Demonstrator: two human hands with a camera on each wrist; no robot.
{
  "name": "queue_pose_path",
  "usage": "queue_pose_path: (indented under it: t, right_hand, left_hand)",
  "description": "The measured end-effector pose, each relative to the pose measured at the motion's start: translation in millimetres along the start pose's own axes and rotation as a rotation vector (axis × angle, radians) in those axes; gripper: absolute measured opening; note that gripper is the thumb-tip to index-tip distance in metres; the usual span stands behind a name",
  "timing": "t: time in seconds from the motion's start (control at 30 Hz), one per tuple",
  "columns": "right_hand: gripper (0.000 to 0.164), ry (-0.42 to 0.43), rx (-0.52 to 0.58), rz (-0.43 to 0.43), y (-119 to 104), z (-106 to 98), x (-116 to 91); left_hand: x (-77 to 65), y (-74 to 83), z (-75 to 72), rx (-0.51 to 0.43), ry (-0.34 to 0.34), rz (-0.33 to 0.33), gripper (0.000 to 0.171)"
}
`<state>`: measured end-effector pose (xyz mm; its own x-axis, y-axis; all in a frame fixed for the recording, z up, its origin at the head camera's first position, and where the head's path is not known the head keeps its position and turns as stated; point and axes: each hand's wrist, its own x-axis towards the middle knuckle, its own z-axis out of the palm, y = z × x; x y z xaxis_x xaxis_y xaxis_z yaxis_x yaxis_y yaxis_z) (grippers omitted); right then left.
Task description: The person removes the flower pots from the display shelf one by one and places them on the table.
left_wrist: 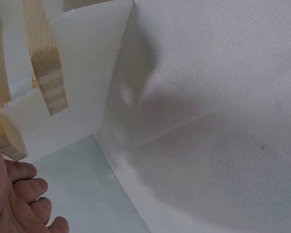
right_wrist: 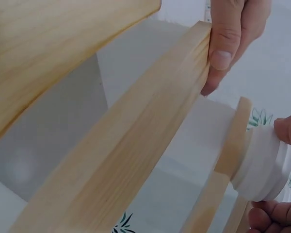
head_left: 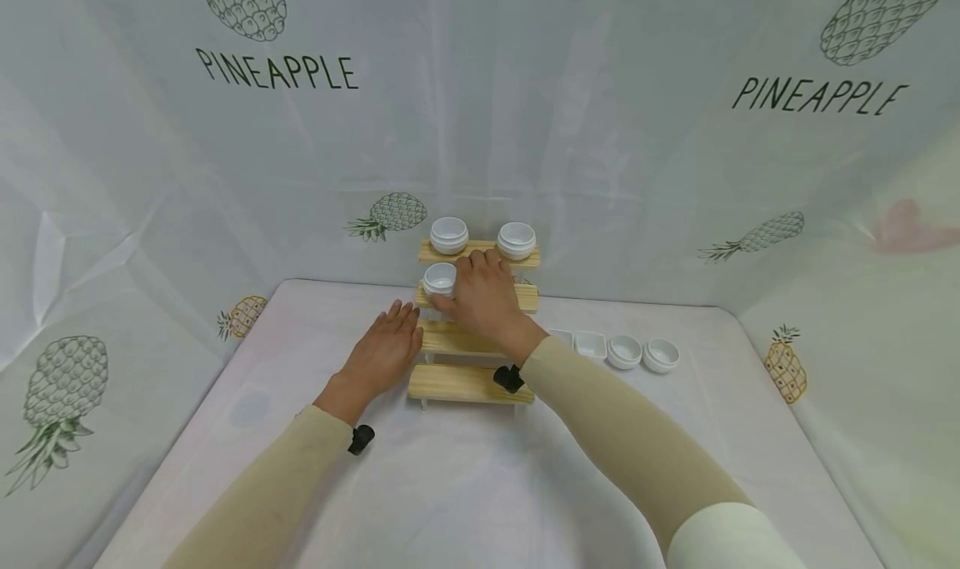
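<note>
Clock positions are read in the head view, centred on the held bowl, with 12 o'clock pointing away from the person.

The white, round, glossy bowl with a stepped side wall (head_left: 439, 277) is located at the left end of the second plank from the top of a four-tier stand of pale wooden planks on whitish supports (head_left: 465, 383). Its mouth faces upward. The right wrist view shows its base against the plank; full seating cannot be confirmed.

The right hand (head_left: 486, 296), between 3 and 4 o'clock, grips this bowl. Its thumb and fingers are parted by the bowl's width and bear on opposite sides of the wall. The left hand (head_left: 381, 352), between 7 and 8 o'clock, has its fingers extended and close together. It grasps nothing; its fingertips touch a plank end in the right wrist view.

Two matching white round bowls (head_left: 517, 241) occupy the top plank, at 12 and 2 o'clock. Toward 4 o'clock, on the white table covering (head_left: 465, 486), white square dishes (head_left: 590, 346) and two small white round bowls (head_left: 661, 356) form a row.

The pale fabric backdrop (head_left: 615, 244) carries outlined pineapple drawings (head_left: 397, 212). Black capital lettering (head_left: 277, 69) at 11 o'clock reads "PINEAPPLE"; the same word is printed at 2 o'clock
</note>
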<state>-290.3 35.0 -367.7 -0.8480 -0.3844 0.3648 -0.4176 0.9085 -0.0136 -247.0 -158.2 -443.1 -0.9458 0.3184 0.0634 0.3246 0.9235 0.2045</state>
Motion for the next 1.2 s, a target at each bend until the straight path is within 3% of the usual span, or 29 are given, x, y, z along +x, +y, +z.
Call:
queue_pose_path:
  t: [0.47, 0.9, 1.2]
  right_hand:
    - [0.066, -0.045, -0.013, 0.001, 2.3, -4.2, 2.3]
    - [0.066, 0.064, -0.022, -0.078, 14.0, -10.5, -16.5]
    - [0.061, 0.179, 0.024, -0.081, 41.2, -23.3, -41.7]
  left_hand:
    - [1.6, 1.2, 1.5, -0.014, 0.003, 0.007, 0.059]
    - [2.0, -2.4, 2.9, 0.016, -0.001, -0.009, 0.060]
    - [1.8, -1.9, 3.5, 0.008, -0.016, -0.010, 0.061]
